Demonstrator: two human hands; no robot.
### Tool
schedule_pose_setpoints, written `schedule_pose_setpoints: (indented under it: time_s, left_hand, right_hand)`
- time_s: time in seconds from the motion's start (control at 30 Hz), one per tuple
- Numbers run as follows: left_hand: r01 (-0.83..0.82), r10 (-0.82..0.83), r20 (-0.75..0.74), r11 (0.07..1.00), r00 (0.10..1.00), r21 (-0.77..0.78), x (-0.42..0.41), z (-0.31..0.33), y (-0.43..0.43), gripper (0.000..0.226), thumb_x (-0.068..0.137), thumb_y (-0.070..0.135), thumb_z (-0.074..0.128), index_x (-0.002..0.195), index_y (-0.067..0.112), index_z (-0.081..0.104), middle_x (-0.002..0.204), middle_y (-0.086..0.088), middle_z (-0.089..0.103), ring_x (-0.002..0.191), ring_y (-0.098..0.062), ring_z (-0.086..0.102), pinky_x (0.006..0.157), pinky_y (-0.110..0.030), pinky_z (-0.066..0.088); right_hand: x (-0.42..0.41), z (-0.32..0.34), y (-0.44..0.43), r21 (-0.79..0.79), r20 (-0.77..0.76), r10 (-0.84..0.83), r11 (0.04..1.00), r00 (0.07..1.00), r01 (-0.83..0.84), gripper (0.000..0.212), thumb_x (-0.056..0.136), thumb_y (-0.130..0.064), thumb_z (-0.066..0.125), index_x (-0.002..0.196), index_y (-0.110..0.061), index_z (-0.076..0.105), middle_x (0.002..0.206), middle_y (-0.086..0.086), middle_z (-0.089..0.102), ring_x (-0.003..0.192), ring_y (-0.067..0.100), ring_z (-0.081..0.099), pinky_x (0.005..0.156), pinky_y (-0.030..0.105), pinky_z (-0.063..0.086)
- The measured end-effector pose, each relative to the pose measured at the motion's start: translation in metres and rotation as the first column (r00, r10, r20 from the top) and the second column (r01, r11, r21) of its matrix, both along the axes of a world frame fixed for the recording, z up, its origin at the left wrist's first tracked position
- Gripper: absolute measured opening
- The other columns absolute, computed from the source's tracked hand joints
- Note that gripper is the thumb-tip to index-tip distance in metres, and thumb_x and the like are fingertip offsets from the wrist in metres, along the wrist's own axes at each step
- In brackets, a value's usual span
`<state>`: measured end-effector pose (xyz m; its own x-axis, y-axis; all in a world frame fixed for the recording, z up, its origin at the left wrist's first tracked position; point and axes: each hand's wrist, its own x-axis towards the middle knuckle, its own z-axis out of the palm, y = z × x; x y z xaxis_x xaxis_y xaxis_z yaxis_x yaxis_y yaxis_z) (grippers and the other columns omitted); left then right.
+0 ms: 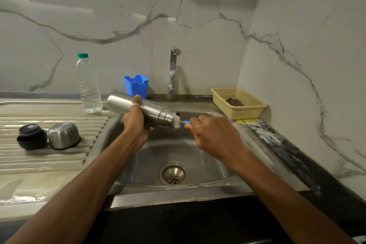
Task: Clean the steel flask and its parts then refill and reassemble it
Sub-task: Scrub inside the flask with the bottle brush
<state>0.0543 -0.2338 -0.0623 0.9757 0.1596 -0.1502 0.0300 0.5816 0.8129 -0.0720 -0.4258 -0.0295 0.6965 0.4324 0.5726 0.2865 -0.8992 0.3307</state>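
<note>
Flask (pixel 152 112) in left hand (pixel 134 123)

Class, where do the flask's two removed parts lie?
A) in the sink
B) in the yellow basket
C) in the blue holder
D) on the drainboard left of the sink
D: the steel cup and dark stopper sit side by side on the ribbed drainboard, while the left hand holds the flask over the sink.
</note>
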Motion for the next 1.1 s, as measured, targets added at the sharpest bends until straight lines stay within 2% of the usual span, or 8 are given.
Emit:
schedule_pose_setpoints:
  time_s: [0.1,0.23,0.4,0.53,0.6,0.7,0.9,1.1]
  left_hand:
    - [0.005,-0.005,0.013,0.999,1.0,0.039,-0.003,0.0,-0.006,0.054,0.09,0.051,0.069,0.125,0.012,0.057,0.102,-0.01,0.077,0.086,-0.026,0.076,0.072,-0.044,0.059]
    - [-0.059,0.059,0.021,0.998,0.998,0.002,0.008,0.004,0.018,0.058,0.091,0.05,0.068,0.13,0.009,0.055,0.104,-0.01,0.076,0.09,-0.026,0.076,0.084,-0.053,0.06]
    - [0.051,-0.051,0.017,0.998,0.999,0.021,-0.008,-0.001,-0.008,0.054,0.092,0.047,0.069,0.127,0.009,0.052,0.108,-0.013,0.073,0.097,-0.029,0.074,0.088,-0.05,0.059]
    - [0.035,-0.032,0.08,0.999,0.996,-0.028,0.001,0.008,0.005,0.053,0.092,0.052,0.066,0.126,0.012,0.059,0.102,-0.008,0.077,0.097,-0.027,0.074,0.072,-0.039,0.056]
    - [0.008,-0.006,0.081,0.999,0.997,-0.033,0.007,0.006,0.015,0.048,0.093,0.052,0.064,0.123,0.014,0.06,0.099,-0.006,0.077,0.098,-0.028,0.074,0.079,-0.043,0.054]
    - [0.036,-0.032,0.063,0.998,0.997,-0.059,0.007,-0.001,0.013,0.049,0.092,0.05,0.066,0.125,0.013,0.058,0.106,-0.01,0.077,0.1,-0.028,0.074,0.097,-0.052,0.055]
    - [-0.075,0.078,0.025,0.991,0.997,-0.108,0.011,0.004,0.026,0.051,0.091,0.044,0.07,0.123,0.007,0.056,0.108,-0.014,0.075,0.096,-0.03,0.075,0.085,-0.054,0.06]
    - [-0.172,0.172,0.002,0.983,0.985,-0.065,0.003,0.013,0.019,0.052,0.094,0.043,0.067,0.128,0.004,0.054,0.104,-0.01,0.073,0.09,-0.025,0.075,0.078,-0.048,0.063]
  right_hand:
    - [0.005,0.001,0.005,0.25,-0.23,0.022,0.967,0.973,0.037,0.037,0.104,-0.034,0.054,0.081,-0.011,0.07,0.065,0.002,0.06,0.054,0.017,0.051,0.053,0.032,0.038]
    - [-0.011,0.017,-0.024,0.723,-0.542,0.299,0.642,0.786,0.254,0.041,0.101,-0.041,0.061,0.077,-0.012,0.077,0.056,-0.005,0.057,0.045,0.0,0.045,0.049,0.013,0.035]
    - [-0.005,0.01,0.012,0.599,-0.536,0.176,0.769,0.826,0.224,0.039,0.102,-0.037,0.059,0.079,-0.012,0.077,0.059,0.0,0.06,0.052,0.01,0.05,0.056,0.025,0.038]
    - [-0.016,0.022,-0.015,0.748,-0.588,0.326,0.568,0.74,0.343,0.038,0.103,-0.038,0.057,0.084,-0.012,0.078,0.056,-0.012,0.06,0.05,-0.001,0.052,0.052,0.016,0.039]
    - [-0.021,0.026,-0.024,0.74,-0.634,0.371,0.546,0.678,0.392,0.04,0.103,-0.04,0.057,0.086,-0.011,0.078,0.05,-0.013,0.054,0.04,-0.004,0.044,0.044,0.015,0.032]
    - [-0.013,0.021,-0.011,0.758,-0.607,0.347,0.524,0.715,0.389,0.038,0.103,-0.037,0.057,0.086,-0.01,0.078,0.053,-0.012,0.056,0.039,-0.006,0.045,0.041,0.011,0.031]
    - [-0.012,0.015,-0.001,0.676,-0.583,0.258,0.68,0.77,0.284,0.042,0.103,-0.041,0.055,0.079,-0.014,0.077,0.066,0.001,0.064,0.063,0.008,0.056,0.064,0.026,0.044]
    - [-0.019,0.006,-0.013,0.262,-0.204,-0.015,0.962,0.979,0.069,0.046,0.106,-0.046,0.044,0.071,-0.019,0.058,0.062,-0.001,0.056,0.055,0.018,0.042,0.049,0.033,0.024]
